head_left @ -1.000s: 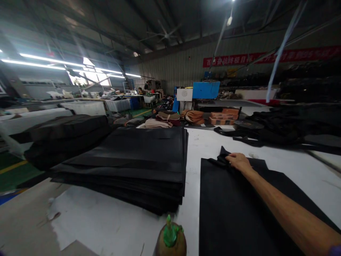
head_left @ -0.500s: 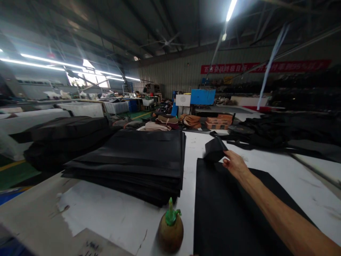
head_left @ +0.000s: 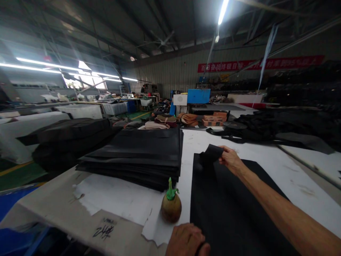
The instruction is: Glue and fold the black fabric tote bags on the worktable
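A large black sheet [head_left: 229, 209] of leather-like material lies on the white tabletop in front of me. My right hand [head_left: 231, 159] reaches over it and pinches a black flap [head_left: 213, 153] at its far edge, lifted and curled. Whether the flap belongs to the sheet or is a separate piece I cannot tell. My left hand [head_left: 188, 240] rests at the near left edge of the sheet, fingers curled under, with anything inside hidden. Just beyond it stands a round brown pot-like object [head_left: 171, 209] with a green spout-like top. A thick stack of black sheets [head_left: 138, 153] lies to the left.
Dark heaped material [head_left: 287, 124] covers the far right of the table. Folded brown pieces [head_left: 188, 120] and orange-brown bundles [head_left: 213, 119] sit at the back. A large black bundle [head_left: 69, 138] stands left of the table. Handwriting marks the table's near edge [head_left: 103, 229].
My left hand has come into view at the bottom. My right hand has shifted slightly left, and the flap is curled lower over the sheet. The view has tilted down a little.
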Demonstrator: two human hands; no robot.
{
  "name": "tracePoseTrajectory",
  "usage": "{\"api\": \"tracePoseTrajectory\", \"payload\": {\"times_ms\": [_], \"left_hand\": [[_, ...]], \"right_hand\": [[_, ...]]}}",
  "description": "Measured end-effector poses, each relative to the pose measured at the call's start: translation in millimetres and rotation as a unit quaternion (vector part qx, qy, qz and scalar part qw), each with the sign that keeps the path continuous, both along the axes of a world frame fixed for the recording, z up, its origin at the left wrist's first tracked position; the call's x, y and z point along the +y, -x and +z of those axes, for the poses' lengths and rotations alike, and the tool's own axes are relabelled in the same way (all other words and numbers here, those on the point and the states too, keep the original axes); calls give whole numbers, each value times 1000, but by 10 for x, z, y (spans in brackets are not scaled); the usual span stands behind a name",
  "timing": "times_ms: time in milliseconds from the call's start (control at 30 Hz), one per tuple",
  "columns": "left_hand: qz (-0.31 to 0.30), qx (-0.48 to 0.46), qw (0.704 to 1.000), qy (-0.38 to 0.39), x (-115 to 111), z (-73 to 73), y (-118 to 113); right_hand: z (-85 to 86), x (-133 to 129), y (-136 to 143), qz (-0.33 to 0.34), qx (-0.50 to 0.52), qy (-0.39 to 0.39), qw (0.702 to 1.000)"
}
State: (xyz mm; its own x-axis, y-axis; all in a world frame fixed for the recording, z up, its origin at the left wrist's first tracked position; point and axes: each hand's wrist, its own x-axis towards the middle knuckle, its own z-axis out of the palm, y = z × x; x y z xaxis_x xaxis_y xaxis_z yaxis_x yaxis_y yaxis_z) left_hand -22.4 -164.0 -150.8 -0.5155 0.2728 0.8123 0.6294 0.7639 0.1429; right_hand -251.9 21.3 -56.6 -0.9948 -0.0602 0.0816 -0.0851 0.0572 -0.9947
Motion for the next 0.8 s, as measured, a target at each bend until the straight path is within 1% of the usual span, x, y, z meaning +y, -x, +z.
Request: {"api": "tracePoseTrajectory", "payload": {"times_ms": [100, 167, 233, 300, 400, 433, 500, 600, 667, 733, 800], "left_hand": [[22, -142, 987, -66, 79, 209, -165], [30, -204, 975, -85, 114, 268, -214], [29, -232, 968, -92, 127, 261, -220], [25, -246, 964, -97, 121, 224, -207], [16, -256, 961, -104, 102, 177, -188], [14, -257, 961, -105, 96, 169, -184], [13, -257, 960, -109, 85, 159, -178], [10, -255, 960, -117, 73, 147, -171], [6, -254, 959, -123, 64, 142, -167], [0, -254, 959, -128, 57, 142, -164], [-7, -254, 959, -129, 51, 151, -162]], "right_hand": [[15, 82, -157, 33, 23, -35, 999], [18, 134, -282, 54, 38, -57, 996], [31, 179, -436, 73, 59, -78, 992], [56, 212, -632, 96, 87, -102, 986], [72, 245, -1009, 112, 135, -142, 974], [57, 253, -1151, 113, 164, -166, 966], [-18, 266, -1436, 106, 243, -236, 935], [-223, 282, -1822, 100, 341, -331, 874], [-378, 291, -2020, 101, 356, -348, 861], [-512, 301, -2156, 105, 359, -349, 859], [-612, 314, -2231, 108, 357, -344, 862]]}}
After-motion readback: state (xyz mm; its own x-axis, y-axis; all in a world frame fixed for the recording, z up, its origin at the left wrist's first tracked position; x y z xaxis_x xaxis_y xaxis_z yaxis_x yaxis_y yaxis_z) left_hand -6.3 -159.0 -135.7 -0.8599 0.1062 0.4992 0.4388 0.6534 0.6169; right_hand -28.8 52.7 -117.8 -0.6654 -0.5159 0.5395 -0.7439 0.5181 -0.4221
